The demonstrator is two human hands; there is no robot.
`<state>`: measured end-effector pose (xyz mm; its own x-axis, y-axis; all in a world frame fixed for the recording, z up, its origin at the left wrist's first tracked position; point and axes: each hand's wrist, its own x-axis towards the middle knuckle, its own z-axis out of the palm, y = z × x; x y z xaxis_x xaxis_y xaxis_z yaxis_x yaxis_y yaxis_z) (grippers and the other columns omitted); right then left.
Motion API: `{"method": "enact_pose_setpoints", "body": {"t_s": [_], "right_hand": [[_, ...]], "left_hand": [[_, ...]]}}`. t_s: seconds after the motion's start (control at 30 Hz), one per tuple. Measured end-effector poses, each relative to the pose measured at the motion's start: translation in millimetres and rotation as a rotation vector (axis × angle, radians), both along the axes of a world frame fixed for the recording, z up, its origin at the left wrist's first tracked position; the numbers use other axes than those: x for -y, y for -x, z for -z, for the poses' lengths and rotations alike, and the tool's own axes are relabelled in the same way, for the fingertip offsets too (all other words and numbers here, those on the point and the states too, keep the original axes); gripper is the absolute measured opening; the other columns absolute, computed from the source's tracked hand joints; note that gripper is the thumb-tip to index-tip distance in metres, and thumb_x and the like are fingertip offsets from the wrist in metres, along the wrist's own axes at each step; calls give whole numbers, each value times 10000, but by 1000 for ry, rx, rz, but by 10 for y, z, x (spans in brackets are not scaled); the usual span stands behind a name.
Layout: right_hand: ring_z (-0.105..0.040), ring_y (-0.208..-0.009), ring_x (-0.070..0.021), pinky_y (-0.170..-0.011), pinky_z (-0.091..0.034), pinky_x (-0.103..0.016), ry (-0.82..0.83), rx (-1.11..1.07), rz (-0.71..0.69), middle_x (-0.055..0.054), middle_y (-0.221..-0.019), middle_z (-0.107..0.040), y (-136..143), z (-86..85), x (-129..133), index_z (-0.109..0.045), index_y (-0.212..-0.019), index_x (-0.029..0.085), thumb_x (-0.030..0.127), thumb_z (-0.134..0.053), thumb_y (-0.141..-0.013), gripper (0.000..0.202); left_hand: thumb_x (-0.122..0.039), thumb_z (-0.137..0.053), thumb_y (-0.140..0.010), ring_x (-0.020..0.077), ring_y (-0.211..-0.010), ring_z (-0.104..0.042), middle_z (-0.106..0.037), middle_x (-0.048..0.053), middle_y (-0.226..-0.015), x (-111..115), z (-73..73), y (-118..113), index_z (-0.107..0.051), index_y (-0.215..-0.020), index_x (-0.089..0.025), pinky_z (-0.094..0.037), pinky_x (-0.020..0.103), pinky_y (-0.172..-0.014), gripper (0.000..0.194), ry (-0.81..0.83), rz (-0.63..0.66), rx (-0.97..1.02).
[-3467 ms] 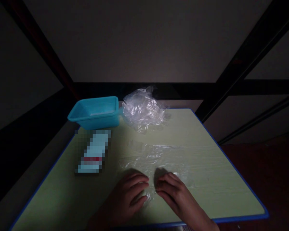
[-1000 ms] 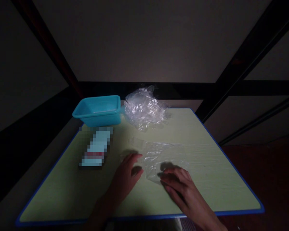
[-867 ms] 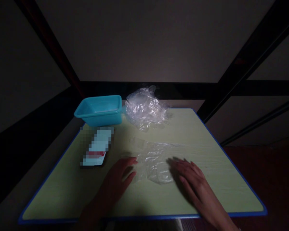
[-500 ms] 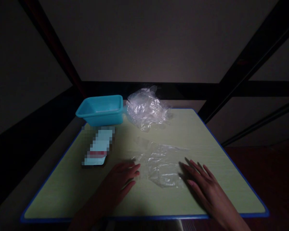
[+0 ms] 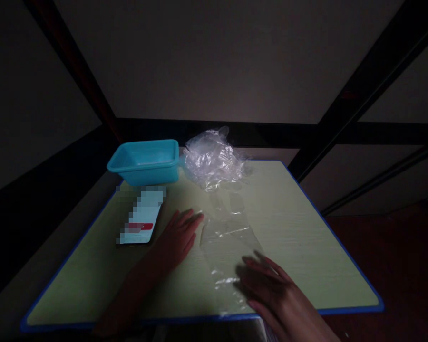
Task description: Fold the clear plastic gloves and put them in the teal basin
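Note:
A clear, thin plastic bag [image 5: 231, 242] lies flattened on the table, its two handle-like flaps pointing toward the far side. My left hand [image 5: 180, 235] rests by the bag's upper left edge with fingers stretched out; whether the fingertips touch the film I cannot tell. Over the lower right part of the bag is my right hand [image 5: 274, 285], fingers extended and slightly apart, with a shadow beneath them. Neither hand grips anything. Behind the bag sits a crumpled heap of clear plastic bags [image 5: 214, 161].
A turquoise plastic basket [image 5: 150, 175] stands at the far left corner. In front of it lies a phone [image 5: 142, 216] with a lit, partly blurred screen. The pale table [image 5: 317, 266] has a blue rim. A wall [image 5: 214, 61] rises behind.
The flat bag has turned so that its length runs from near to far. My left hand has moved forward; my right hand has moved left and nearer to me. The view has shifted slightly.

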<state>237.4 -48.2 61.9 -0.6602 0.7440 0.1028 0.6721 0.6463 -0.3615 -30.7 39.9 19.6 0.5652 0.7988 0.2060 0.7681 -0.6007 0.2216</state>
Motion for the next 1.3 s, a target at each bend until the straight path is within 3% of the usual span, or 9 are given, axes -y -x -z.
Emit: {"method": "enact_pose_setpoints", "body": {"t_s": [0.17,0.47,0.8,1.03,1.2,1.3], "right_hand": [[-528,-1180,-199,-1070,-374,-399,74,-95,-46,-25,-1231,-614,177,-55,-85,-584,-1212,225,208,-529,-885,332],[-508,-1195,-247,-992,-436,-490,-6,-24,154,-73,-1304,-543,-229,242,-251,-499,-1298,205,216,-465,-907,393],[-513,-1192,-244,-994,-450,-465,-30,-78,119,-34,-1224,-615,-193,218,-146,-545,-1259,238,201,-489,-891,374],[-477,-1226,-228,-1032,-400,-454,-34,-66,103,-56,-1326,-523,-60,197,-304,-458,-1330,235,225,-503,-893,440],[-471,-1230,-228,-1028,-399,-477,-38,-22,66,-60,-1322,-526,-89,246,-358,-482,-1310,211,197,-487,-896,414],[-490,-1214,-224,-1033,-404,-458,-63,-72,19,-25,-1311,-540,-194,206,-321,-520,-1276,266,212,-526,-884,395]], "left_hand": [[-96,-289,-886,268,-1312,-349,-469,122,-1374,31,36,25,-440,-1303,-133,-252,553,-1057,445,-110,-8,-13],[-126,-389,-896,242,-1271,-412,-531,58,-1329,378,5,55,-463,-1295,-192,-245,522,-1081,411,-82,95,4],[-141,-420,-894,248,-1270,-416,-553,75,-1304,305,47,116,-557,-1205,-193,-248,549,-1071,344,5,65,18],[-157,-437,-899,254,-1313,-355,-442,93,-1399,269,25,34,-436,-1320,-205,-230,570,-1067,424,1,91,-5],[-147,-434,-903,234,-1326,-333,-435,108,-1400,289,19,59,-393,-1346,-183,-293,513,-1063,447,-13,121,20],[-132,-407,-911,200,-1327,-332,-457,108,-1385,317,16,129,-388,-1349,-178,-314,450,-1073,440,-81,119,105]]}}
